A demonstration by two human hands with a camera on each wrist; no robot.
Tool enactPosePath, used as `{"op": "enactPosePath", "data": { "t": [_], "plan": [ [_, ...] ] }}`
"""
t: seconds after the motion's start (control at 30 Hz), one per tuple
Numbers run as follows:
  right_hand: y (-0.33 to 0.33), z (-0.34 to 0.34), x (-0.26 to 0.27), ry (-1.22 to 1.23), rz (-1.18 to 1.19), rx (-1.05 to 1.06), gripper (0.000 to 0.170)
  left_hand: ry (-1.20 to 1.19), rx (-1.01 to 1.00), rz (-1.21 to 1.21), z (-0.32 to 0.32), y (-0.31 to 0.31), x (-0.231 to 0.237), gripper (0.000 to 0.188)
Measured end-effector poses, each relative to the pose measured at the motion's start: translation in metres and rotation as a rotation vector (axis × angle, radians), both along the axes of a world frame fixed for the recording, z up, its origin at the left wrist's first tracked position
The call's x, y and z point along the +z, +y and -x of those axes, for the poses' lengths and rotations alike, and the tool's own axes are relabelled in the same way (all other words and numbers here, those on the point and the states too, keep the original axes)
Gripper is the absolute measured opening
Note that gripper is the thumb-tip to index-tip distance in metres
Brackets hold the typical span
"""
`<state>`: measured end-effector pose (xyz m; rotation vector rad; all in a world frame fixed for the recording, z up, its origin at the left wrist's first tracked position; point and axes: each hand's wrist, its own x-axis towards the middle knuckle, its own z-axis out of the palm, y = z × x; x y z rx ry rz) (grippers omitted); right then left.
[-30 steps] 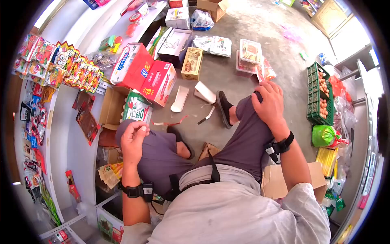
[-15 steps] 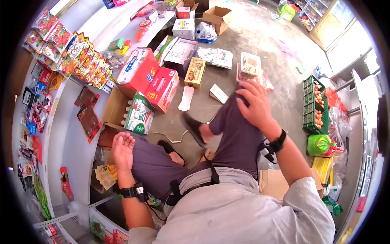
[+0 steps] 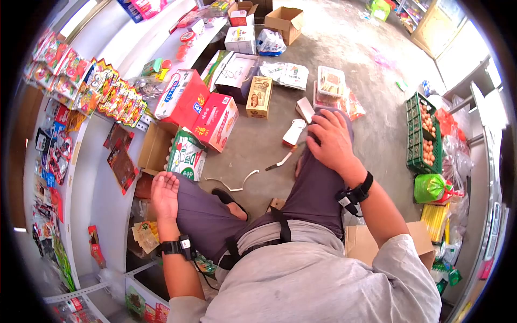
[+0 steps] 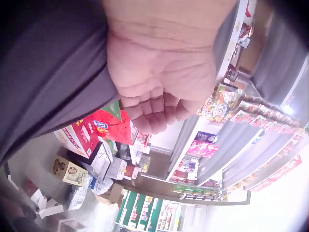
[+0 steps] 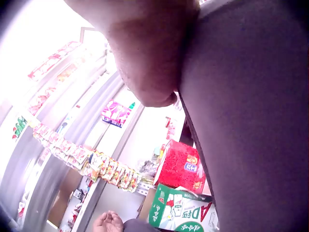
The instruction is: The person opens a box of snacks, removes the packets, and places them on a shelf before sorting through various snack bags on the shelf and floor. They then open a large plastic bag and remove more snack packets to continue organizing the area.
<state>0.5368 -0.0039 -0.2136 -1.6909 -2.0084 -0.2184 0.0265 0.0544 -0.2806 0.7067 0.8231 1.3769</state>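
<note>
My left hand (image 3: 165, 196) lies palm up on the left thigh, its fingers loosely bent and nothing in them. The left wrist view shows its bare palm (image 4: 161, 72). On the right knee rests my right hand (image 3: 333, 141), back upward, fingers spread over the trouser cloth. Two white cardboard pieces (image 3: 294, 132) lie on the floor just beyond that knee. Near them is a thin strip with a dark end (image 3: 274, 166), and a curved white strip (image 3: 232, 188) lies between the feet. In the right wrist view the hand (image 5: 149, 72) is dark against the trouser leg.
At the left stand a red carton (image 3: 215, 121), a green-and-white pack (image 3: 187, 153) and shelves with hanging snack bags (image 3: 116, 89). Ahead are a tan box (image 3: 259, 97) and clear plastic tubs (image 3: 330, 83). A green crate of eggs (image 3: 413, 134) stands at the right.
My left hand has turned palm up from a curled pose. The right leg swung left across the floor and back. The white cardboard pieces now lie farther right; the right hand stays on the knee.
</note>
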Motion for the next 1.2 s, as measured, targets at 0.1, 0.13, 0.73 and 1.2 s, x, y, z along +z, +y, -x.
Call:
{"op": "enactPosePath", "data": {
  "t": [0.1,0.13,0.73,1.2],
  "plan": [
    [-0.029,-0.034,-0.010,-0.006,-0.034,-0.142,0.016,-0.007,-0.075,0.030,-0.030,0.023,-0.004,0.021],
    [-0.042,-0.046,-0.013,-0.001,-0.048,-0.191,0.016,-0.020,-0.105,0.036,-0.048,0.031,-0.002,0.021],
    [-0.084,-0.037,0.016,0.035,-0.139,-0.232,0.008,0.078,-0.405,-0.045,-0.113,0.041,0.020,0.021],
    [-0.051,-0.020,-0.003,-0.043,0.080,-0.145,0.021,-0.106,-0.363,-0.012,-0.098,0.054,0.018,0.023]
  ]
}}
